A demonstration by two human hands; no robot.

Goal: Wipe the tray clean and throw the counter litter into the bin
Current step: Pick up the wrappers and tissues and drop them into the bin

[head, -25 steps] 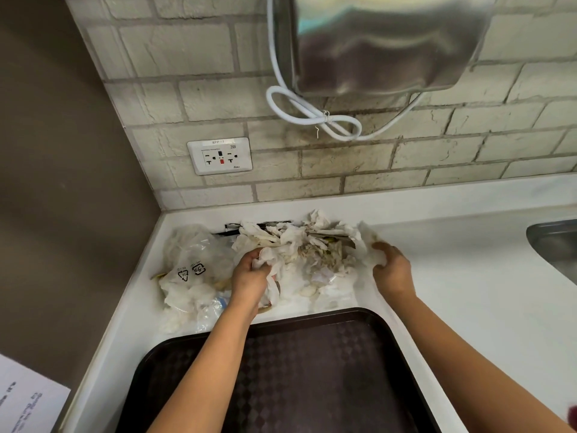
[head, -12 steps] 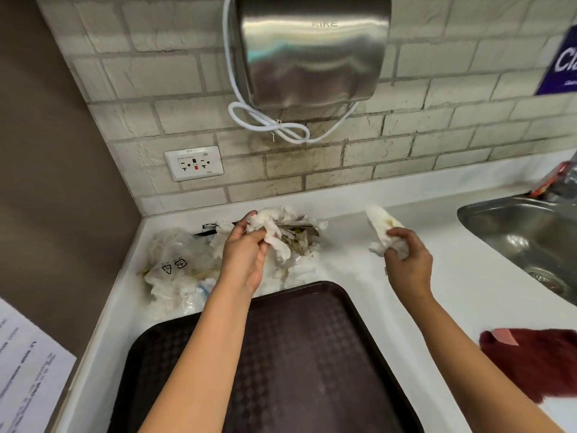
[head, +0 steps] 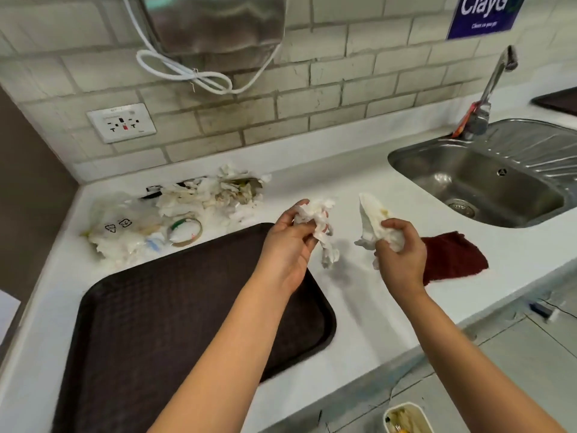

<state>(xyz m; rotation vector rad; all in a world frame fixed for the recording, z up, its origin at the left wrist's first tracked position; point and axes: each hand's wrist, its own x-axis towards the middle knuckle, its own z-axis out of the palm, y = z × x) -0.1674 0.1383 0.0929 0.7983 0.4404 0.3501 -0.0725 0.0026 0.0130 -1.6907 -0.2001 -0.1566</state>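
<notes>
A dark brown tray (head: 175, 310) lies on the white counter (head: 359, 310) at the near left. My left hand (head: 288, 245) is closed on a crumpled white tissue (head: 315, 218) above the tray's far right corner. My right hand (head: 398, 254) grips a stained white tissue wad (head: 373, 218) over the counter. A heap of used tissues (head: 215, 195) and clear plastic bags (head: 125, 229) lies in the back left corner, with a tape roll (head: 185, 231) beside it.
A dark red cloth (head: 452, 256) lies on the counter just right of my right hand. A steel sink (head: 487, 179) with a tap (head: 490, 92) is at the right. A hand dryer (head: 215, 23) and socket (head: 121, 121) are on the tiled wall. A white container (head: 407, 418) with scraps sits below the counter edge.
Both hands have lifted tissues off the heap and moved right, away from the corner. The view has swung right, bringing the sink and red cloth fully into sight.
</notes>
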